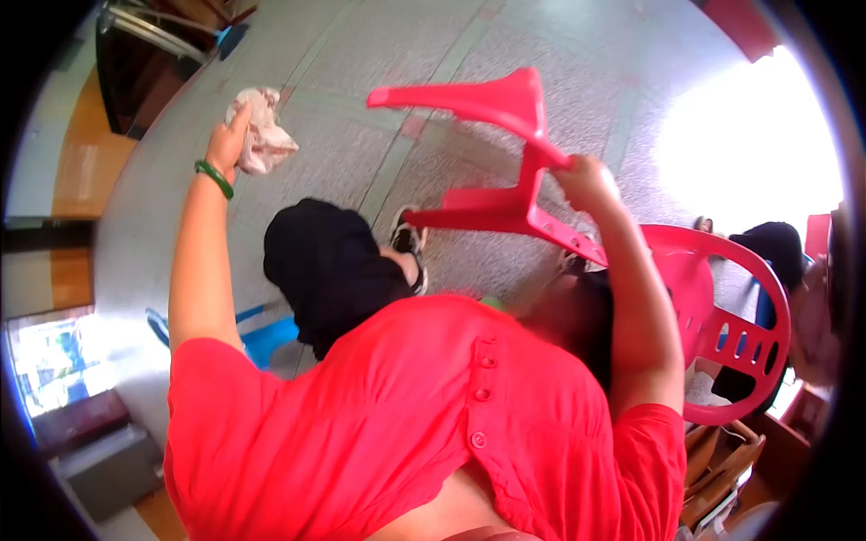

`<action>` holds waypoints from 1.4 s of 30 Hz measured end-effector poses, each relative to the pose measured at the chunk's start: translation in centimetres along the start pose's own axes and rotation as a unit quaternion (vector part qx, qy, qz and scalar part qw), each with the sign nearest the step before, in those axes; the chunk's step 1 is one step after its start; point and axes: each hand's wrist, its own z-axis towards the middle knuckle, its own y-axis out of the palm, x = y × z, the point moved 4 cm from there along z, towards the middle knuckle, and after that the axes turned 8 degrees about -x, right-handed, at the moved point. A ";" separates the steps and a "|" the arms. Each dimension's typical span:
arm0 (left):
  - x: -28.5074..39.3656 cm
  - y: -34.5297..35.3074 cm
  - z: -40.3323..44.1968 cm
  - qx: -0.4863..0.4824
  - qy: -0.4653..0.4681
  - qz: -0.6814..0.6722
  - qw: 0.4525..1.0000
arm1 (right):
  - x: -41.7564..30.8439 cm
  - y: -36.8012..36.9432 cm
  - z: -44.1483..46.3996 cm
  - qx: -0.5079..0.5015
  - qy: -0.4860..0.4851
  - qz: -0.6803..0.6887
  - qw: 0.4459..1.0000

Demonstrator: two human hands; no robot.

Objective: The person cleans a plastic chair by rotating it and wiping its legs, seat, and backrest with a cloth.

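A crumpled pale cloth is gripped in my left hand, which is stretched out at the upper left, with a green bangle on the wrist. My right hand is closed on the edge of a red plastic stool, held tilted on its side above the floor. Two of the stool's legs point to the left. The fingers of my right hand are partly hidden behind the stool's edge.
A red plastic chair stands right of my right arm. Beyond it a person in dark clothing is partly visible. Something blue lies beside my left side. Wooden furniture is at the left edge, and wooden items at the lower right.
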 end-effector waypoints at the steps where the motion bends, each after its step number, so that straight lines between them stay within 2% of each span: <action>1: -0.7 0.4 0.8 0.007 -0.018 0.034 0.999 | -1.9 -0.6 -2.5 0.013 -0.039 0.006 0.999; 2: -0.4 2.3 1.2 -0.007 -0.005 0.002 1.000 | -2.8 -1.3 -3.5 0.093 -0.139 -0.028 0.985; 3: -0.3 4.3 1.8 -0.045 0.002 -0.028 0.999 | -0.9 0.2 -1.4 0.019 -0.104 -0.074 0.992; 4: 1.1 6.8 1.5 -0.092 0.049 -0.007 0.995 | -0.5 1.1 -1.0 0.033 -0.093 -0.064 0.993; 5: 1.2 9.3 2.3 -0.163 0.122 -0.061 0.977 | 0.0 1.9 -0.5 0.048 -0.081 -0.054 0.994; 6: -0.4 9.0 3.3 -0.147 0.079 0.006 0.986 | -2.4 0.0 -4.6 0.005 -0.008 0.027 1.000; 7: -1.5 8.5 4.7 -0.041 0.083 0.128 0.987 | -2.4 2.0 -2.2 0.017 -0.024 0.006 1.000; 8: -3.2 7.7 7.0 -0.087 0.220 0.170 0.956 | -4.1 1.5 -3.2 -0.002 -0.032 0.007 0.999; 9: -1.0 10.8 5.9 -0.072 0.146 0.139 0.977 | -2.6 1.6 -2.5 0.035 -0.039 0.030 0.998; 11: -2.1 9.7 5.7 0.021 0.241 0.355 0.903 | -3.7 3.5 -1.6 0.005 -0.077 -0.007 0.997; 13: 4.2 16.9 2.6 -0.081 0.210 0.491 0.842 | -2.0 0.9 -3.1 0.024 -0.061 0.043 0.997; 14: 2.5 18.7 4.5 -0.135 0.212 0.554 0.793 | 0.0 2.1 -1.3 0.013 -0.050 0.037 0.998; 15: 3.0 19.9 4.4 -0.206 0.160 0.610 0.748 | -0.3 1.5 -1.4 0.006 -0.040 0.031 0.999; 16: 0.5 16.7 5.7 -0.184 0.180 0.560 0.788 | -3.2 1.5 -2.3 -0.006 -0.062 0.019 0.998; 17: 0.0 16.4 6.1 -0.182 0.185 0.556 0.789 | -3.2 1.9 -1.3 0.000 -0.089 0.004 0.996; 21: -0.7 15.3 6.3 -0.215 0.169 0.491 0.827 | -3.8 2.3 -1.7 -0.018 -0.099 0.040 0.994; 22: -1.3 15.3 7.0 -0.252 0.181 0.517 0.797 | -3.7 1.9 -1.9 -0.026 -0.110 0.035 0.993; 26: 0.4 15.7 6.8 -0.257 0.218 0.531 0.777 | -4.0 1.6 -2.1 -0.006 -0.108 0.036 0.993; 28: 2.6 16.9 4.7 -0.328 0.067 0.583 0.740 | -4.2 1.4 -2.6 -0.020 -0.092 0.056 0.994; 29: 0.1 15.6 6.6 -0.295 0.165 0.596 0.729 | -4.5 1.6 -2.4 -0.029 -0.101 0.053 0.993; 31: 1.2 16.1 6.1 -0.349 0.135 0.561 0.738 | -4.3 1.5 -2.3 -0.010 -0.091 0.039 0.995; 32: -0.1 15.3 7.1 -0.352 0.134 0.560 0.738 | -4.4 1.5 -2.1 -0.032 -0.088 0.031 0.995; 34: -2.8 13.4 9.7 -0.366 0.230 0.560 0.707 | -4.4 1.7 -1.9 -0.019 -0.097 0.025 0.995; 35: -1.8 13.9 8.9 -0.366 0.231 0.558 0.708 | -4.4 1.7 -1.7 -0.005 -0.108 0.018 0.994; 37: 0.9 14.7 6.2 -0.416 0.084 0.518 0.742 | -4.4 1.8 -1.5 -0.009 -0.107 0.014 0.994; 39: -2.9 12.4 8.9 -0.426 0.092 0.515 0.738 | -4.4 1.7 -1.5 -0.014 -0.107 0.009 0.994; 41: -6.1 10.5 10.8 -0.416 -0.008 0.499 0.760 | -4.4 1.4 -1.6 -0.015 -0.121 -0.010 0.993; 42: -4.2 11.4 9.1 -0.414 -0.009 0.499 0.761 | -4.5 1.4 -1.8 -0.015 -0.123 -0.011 0.992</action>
